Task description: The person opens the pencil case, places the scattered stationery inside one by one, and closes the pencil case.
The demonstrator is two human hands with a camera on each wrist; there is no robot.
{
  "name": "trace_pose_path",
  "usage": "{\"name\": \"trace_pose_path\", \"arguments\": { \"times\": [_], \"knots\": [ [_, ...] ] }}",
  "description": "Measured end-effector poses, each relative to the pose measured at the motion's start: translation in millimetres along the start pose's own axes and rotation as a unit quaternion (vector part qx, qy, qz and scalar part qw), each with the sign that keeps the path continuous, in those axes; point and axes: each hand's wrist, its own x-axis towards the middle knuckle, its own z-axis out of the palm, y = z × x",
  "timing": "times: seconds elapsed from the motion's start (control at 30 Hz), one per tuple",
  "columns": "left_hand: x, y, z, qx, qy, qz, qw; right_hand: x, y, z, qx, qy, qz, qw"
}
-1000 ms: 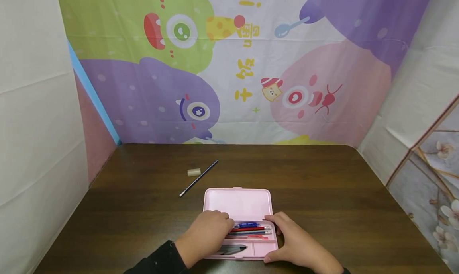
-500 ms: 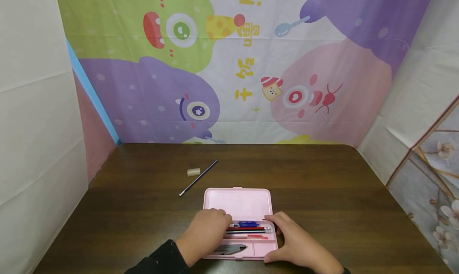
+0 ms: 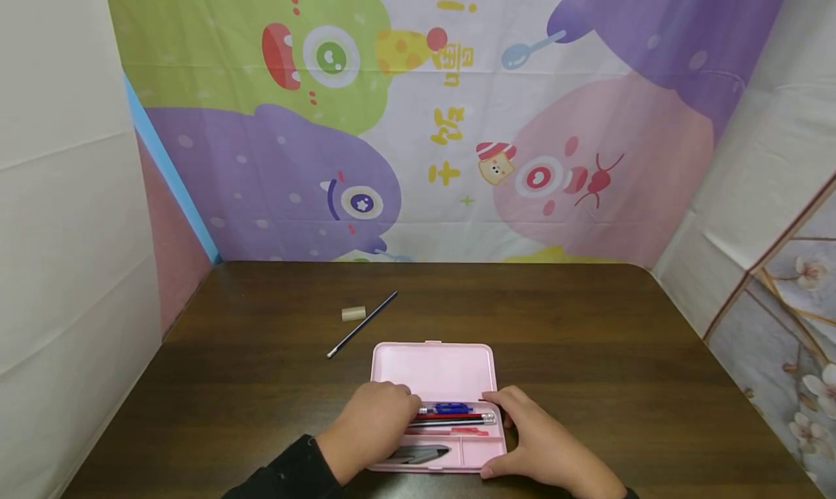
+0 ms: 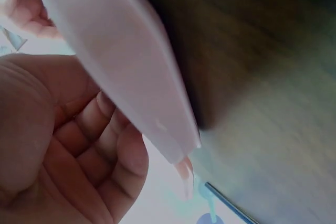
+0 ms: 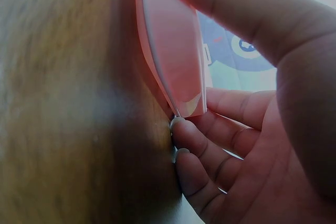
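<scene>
Pencil case (image 3: 439, 379) lies unfolded on the table (image 3: 588, 332), the right hand (image 3: 541, 441) gripping its right end between thumb and fingers, the left hand (image 3: 375, 421) curled over the other end, its hold unclear, and the dark pencil (image 3: 451, 423) now nearer the red pencil (image 3: 451, 417), seemingly packed tighter

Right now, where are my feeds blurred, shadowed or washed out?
Head: evenly lit, the pink case and its pens and pencils readable where the left hand doesn't cover them; left wrist: background washed out past that hand, table grain blurred, dark shadow along the case; right wrist: table blurred, dark shadow beside the case.
</scene>
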Motion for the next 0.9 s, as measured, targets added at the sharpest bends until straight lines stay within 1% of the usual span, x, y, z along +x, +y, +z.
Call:
{"name": "trace_pose_path", "arguments": {
  "times": [0.1,0.23,0.4,0.5,0.57,0.63,0.73,0.8,0.9],
  "knots": [
    [-1.2,-1.5,-2.5,0.0,-0.003,0.019,0.9998,0,1,0.4,-0.001,0.001,-0.002,1.0],
    [-1.9,-2.7,-5.0,-0.005,-0.008,0.033,0.9994,0,2,0.7,0.002,0.003,-0.003,1.0],
    [-1.1,-3.1,-4.3,-0.002,-0.014,0.038,0.9992,0,3,0.5,0.003,0.0,0.002,1.0],
    [-0.5,-6.1,-4.5,-0.01,-0.017,0.038,0.9991,0,3,0.3,0.002,-0.003,0.005,1.0],
    [0.0,-10.7,-6.6,-0.019,-0.009,0.037,0.9991,0,2,0.4,0.002,-0.004,0.005,1.0],
    [1.2,-17.9,-10.3,-0.031,0.007,0.032,0.999,0,2,0.4,0.002,-0.004,0.004,1.0],
    [5.7,-34.8,-14.4,-0.045,0.04,0.012,0.9981,1,2,0.3,0.001,-0.003,0.002,1.0],
    [10.4,-49.5,-14.4,-0.046,0.057,-0.012,0.9972,0,2,0.2,0.001,-0.003,0.001,1.0],
    [18.7,-73.9,-11.2,-0.037,0.072,-0.055,0.9952,0,2,0.3,0.002,-0.003,0.0,1.0]
  ]
}}
